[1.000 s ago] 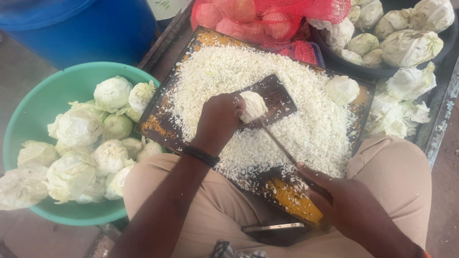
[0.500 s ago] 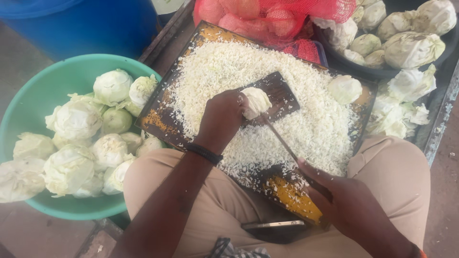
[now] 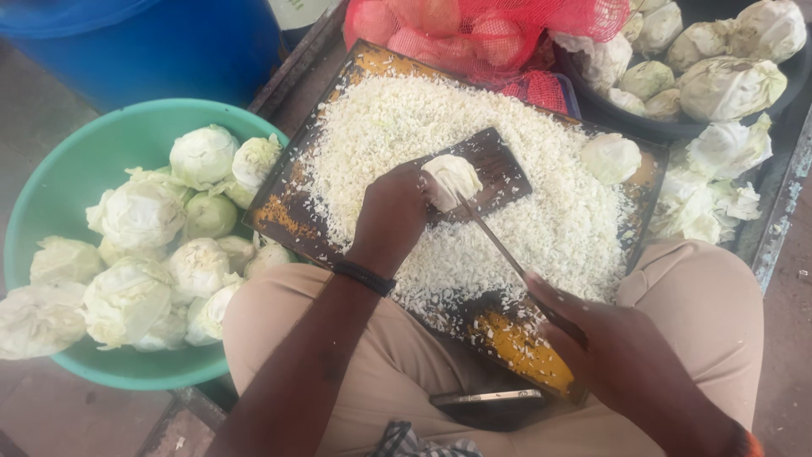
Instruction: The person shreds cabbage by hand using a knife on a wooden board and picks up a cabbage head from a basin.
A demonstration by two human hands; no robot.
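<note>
Shredded cabbage (image 3: pixel 507 169) is covering nearly the whole chopping board (image 3: pixel 279 216), leaving bare only the dark patch (image 3: pixel 499 165) at its middle. A green basin of cabbage heads (image 3: pixel 68 186) is crowding the board's left edge, and a red mesh sack (image 3: pixel 482 30) is blocking its far edge. A loose cabbage piece (image 3: pixel 611 156) is sitting near the board's right corner, beside more cabbage heads (image 3: pixel 719 85).

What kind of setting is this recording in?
Probably a bulk food-prep spot, perhaps a street stall or market kitchen. The left hand holds a cabbage piece on a tray heaped with shredded cabbage, beside a green basin of cabbage heads.
</note>
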